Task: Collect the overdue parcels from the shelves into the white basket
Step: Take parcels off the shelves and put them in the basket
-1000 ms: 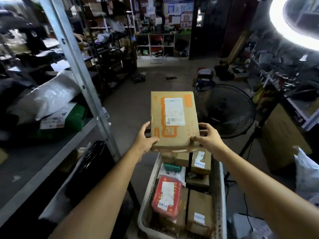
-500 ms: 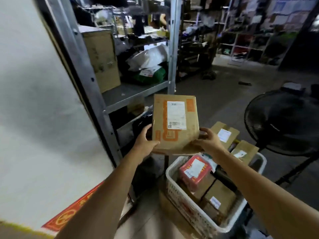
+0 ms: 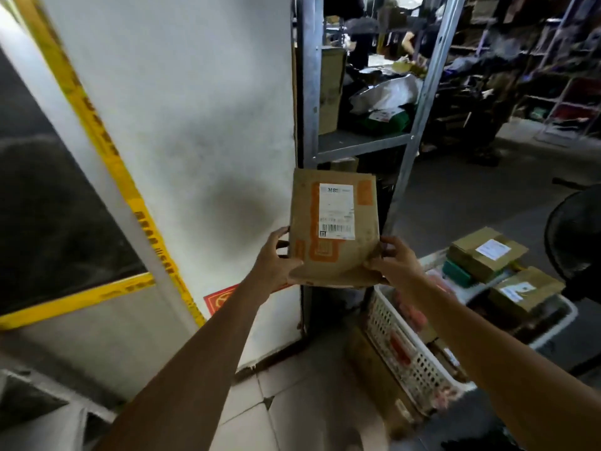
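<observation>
A brown cardboard parcel [image 3: 335,229] with orange print and a white barcode label is held up in front of me. My left hand [image 3: 274,255] grips its lower left edge and my right hand [image 3: 395,260] grips its lower right corner. Below and to the right stands the white basket [image 3: 403,346] on the floor, holding several brown boxes, a green one and a red packet. The parcel is to the left of the basket and above its near end.
A grey metal shelf rack [image 3: 361,143] stands behind the parcel with a cardboard box and white and green bags on it. A white wall [image 3: 195,125] with yellow tape is at left. A black fan [image 3: 575,236] stands at the right edge. More racks fill the back.
My view has swung to the left, bringing the white wall into view. The basket now lies lower right. Both hands keep the same hold on the parcel.
</observation>
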Tool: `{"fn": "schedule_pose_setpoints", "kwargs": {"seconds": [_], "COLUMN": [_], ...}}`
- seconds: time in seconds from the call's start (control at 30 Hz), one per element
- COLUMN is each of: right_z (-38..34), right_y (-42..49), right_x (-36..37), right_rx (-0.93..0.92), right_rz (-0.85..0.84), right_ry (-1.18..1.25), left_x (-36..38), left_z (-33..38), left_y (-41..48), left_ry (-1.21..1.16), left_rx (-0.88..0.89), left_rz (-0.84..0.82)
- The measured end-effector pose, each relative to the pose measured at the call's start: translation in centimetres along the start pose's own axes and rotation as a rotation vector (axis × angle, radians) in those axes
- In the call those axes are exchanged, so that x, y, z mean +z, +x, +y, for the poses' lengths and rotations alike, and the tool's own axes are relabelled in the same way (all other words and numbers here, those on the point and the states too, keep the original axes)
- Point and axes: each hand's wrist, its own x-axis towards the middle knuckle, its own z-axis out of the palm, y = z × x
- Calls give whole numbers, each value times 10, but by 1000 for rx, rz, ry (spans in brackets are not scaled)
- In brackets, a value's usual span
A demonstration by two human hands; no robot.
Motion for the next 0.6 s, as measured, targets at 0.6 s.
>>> {"fn": "schedule_pose_setpoints", "kwargs": {"seconds": [0.6], "right_z": [-87], "right_y": [-216], "right_x": [266], "right_rx": [-332], "right_rz": [-664], "right_ry": [-94], "left_x": [-242], "left_z": [-51], "left_y": [-331], "left_ry": [-244], "left_rx": [-122], "left_rz": [727]}}
